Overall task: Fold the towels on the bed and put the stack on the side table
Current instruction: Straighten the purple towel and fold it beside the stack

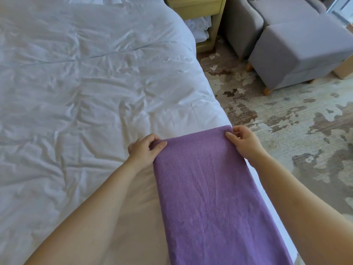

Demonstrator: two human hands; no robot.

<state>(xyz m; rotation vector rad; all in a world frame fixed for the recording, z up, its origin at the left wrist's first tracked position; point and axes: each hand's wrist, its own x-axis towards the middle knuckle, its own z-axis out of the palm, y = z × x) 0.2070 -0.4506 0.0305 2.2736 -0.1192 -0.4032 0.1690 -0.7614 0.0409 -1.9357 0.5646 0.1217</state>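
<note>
The bed (76,83), covered in wrinkled white bedding, fills the left side. The left hand (145,148) pinches the far left corner of the purple towel (206,188), thumb on top. The towel lies as a long strip along the bed's right edge. The yellow side table (202,8) stands beyond the bed's far corner. The right hand (242,142) pinches the towel's far right corner. A grey ottoman (298,52) stands on the patterned rug (286,121).

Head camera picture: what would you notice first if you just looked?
The purple towel stands out, a long strip running along the right edge of the white bed. The left hand and right hand each pinch a far corner of it. A grey footstool sits on the patterned rug to the right.
</note>
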